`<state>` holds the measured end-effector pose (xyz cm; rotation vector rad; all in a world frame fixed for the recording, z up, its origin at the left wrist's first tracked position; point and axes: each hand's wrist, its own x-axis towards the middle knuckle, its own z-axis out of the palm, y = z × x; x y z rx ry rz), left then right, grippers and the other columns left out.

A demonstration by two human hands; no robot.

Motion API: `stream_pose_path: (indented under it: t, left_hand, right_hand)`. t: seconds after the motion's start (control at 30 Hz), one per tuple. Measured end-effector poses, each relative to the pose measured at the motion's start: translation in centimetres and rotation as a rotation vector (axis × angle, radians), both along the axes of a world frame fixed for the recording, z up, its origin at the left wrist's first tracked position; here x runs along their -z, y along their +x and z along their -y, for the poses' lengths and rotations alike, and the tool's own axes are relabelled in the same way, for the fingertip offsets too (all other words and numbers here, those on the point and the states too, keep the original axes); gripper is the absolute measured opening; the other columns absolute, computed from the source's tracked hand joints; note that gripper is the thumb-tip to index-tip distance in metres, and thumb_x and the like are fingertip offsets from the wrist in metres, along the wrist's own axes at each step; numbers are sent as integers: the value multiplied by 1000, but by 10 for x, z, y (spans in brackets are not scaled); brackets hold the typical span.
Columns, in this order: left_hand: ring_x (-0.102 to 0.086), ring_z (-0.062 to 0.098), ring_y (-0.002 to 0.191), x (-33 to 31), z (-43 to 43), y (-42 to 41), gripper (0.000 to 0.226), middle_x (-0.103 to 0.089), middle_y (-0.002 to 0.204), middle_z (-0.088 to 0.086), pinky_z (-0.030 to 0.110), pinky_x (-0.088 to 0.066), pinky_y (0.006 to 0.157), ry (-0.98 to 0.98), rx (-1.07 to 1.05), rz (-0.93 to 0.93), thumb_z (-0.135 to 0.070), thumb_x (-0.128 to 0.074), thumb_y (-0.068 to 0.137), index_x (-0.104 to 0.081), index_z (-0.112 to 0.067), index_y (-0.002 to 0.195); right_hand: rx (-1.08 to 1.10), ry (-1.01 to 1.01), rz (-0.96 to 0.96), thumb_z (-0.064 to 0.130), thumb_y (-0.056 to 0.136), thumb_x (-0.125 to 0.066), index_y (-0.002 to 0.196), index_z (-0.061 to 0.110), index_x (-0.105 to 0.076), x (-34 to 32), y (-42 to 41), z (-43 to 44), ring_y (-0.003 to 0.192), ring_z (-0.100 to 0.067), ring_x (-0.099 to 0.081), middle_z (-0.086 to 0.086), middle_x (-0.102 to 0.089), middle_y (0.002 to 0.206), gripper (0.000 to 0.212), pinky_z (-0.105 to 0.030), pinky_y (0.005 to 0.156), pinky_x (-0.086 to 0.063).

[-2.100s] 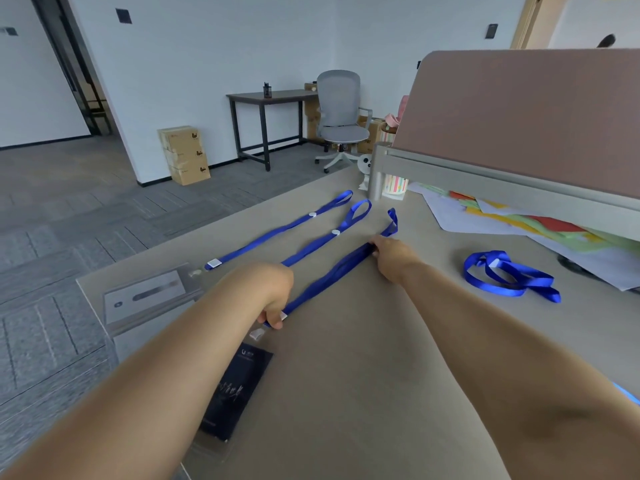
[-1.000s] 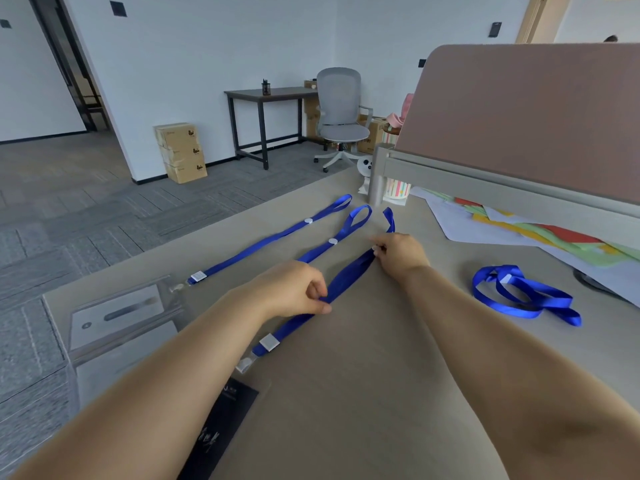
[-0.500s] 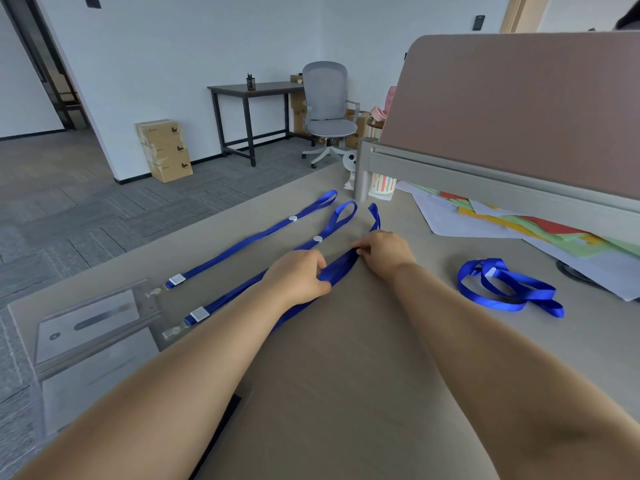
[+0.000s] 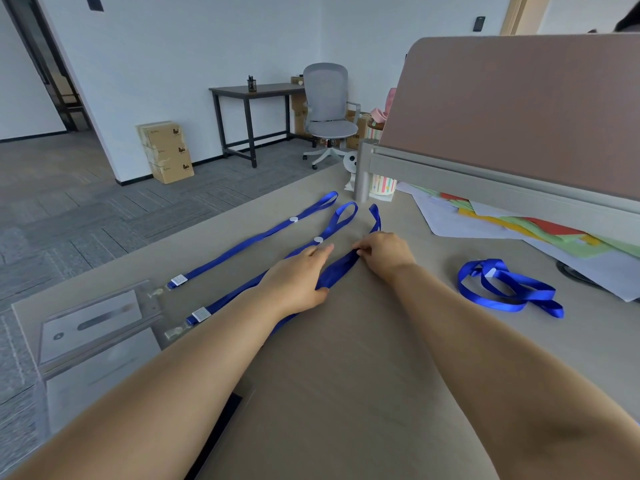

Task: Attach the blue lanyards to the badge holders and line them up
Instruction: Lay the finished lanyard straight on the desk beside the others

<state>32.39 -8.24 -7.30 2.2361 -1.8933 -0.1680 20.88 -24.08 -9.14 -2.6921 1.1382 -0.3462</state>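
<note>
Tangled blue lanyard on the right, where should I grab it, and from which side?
Probably pinch the tangled lanyard at its white tag, from above: it lies on top of the loops, so the rest should trail free.

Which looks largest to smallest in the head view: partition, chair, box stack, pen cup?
1. partition
2. chair
3. box stack
4. pen cup
The partition is nearest the camera, which makes it look larger.
</note>
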Motion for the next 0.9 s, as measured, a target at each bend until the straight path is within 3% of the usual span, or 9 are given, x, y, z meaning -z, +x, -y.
stream_pose_path:
  t: [0.1,0.23,0.33,0.47,0.57,0.63,0.7,0.8,0.9]
  left_hand:
    - [-54,17,111,1,0,0,51,-50,133,-2,28,-44,85,6,56,49,-24,-50,91,-36,-24,141]
    - [-56,16,102,3,-1,0,47,-49,129,-5,29,-47,79,1,81,52,-20,-48,90,-43,-26,137]
    - [-50,10,85,5,-1,0,51,-51,119,-4,25,-42,73,-48,64,-69,-16,-55,85,-42,-24,133]
    - [-47,4,68,8,1,2,47,-50,78,-10,20,-37,65,-49,-36,-305,-22,-64,81,-43,-15,122]
    - [-48,9,77,0,4,0,31,-50,86,-7,23,-37,68,8,-177,-544,-39,-57,87,-45,-20,109]
    - [-45,16,74,-5,6,-2,16,-55,87,4,25,-36,65,58,-196,-570,-36,-45,94,-48,-20,94]
    - [-51,17,67,-7,6,-2,24,-67,85,11,23,-39,64,104,-181,-620,-27,-41,97,-55,-14,83]
    - [-64,4,60,-9,4,-1,25,-70,76,-1,12,-46,52,164,-192,-738,-20,-45,97,-62,-11,81]
    - [-61,1,54,-7,3,3,16,-65,70,-4,14,-48,62,160,-238,-705,-21,-51,94,-60,-12,84]
  right_hand:
    - [0,4,25,17,95,-45,117,20,-63,0,-1,-1,120,-22,-50,-1,-62,124,29,-30,100,-38]
    - [5,17,38,16,93,-47,112,18,-64,0,-2,-1,115,-23,-53,-3,-64,118,26,-31,97,-41]
    - [6,18,36,16,93,-47,112,18,-63,0,-2,-2,115,-22,-53,-3,-64,118,26,-31,95,-41]
    - [12,31,43,16,93,-46,113,19,-64,0,-2,-2,116,-22,-52,-2,-63,120,26,-30,96,-40]
    - [14,40,46,16,93,-46,113,18,-64,1,-1,-1,116,-22,-52,-2,-63,120,26,-30,96,-40]
    - [11,38,44,16,94,-46,113,18,-64,0,-1,-1,116,-22,-52,-3,-63,120,26,-30,97,-40]
    - [11,34,43,16,94,-45,113,19,-64,0,-1,-2,116,-23,-52,-3,-63,120,27,-30,97,-40]
    - [13,32,38,16,95,-45,115,19,-63,1,-1,-2,116,-23,-52,-3,-63,121,28,-31,96,-40]
    - [28,35,57,17,94,-45,119,18,-60,2,-1,-2,117,-23,-51,-4,-63,122,29,-31,97,-40]
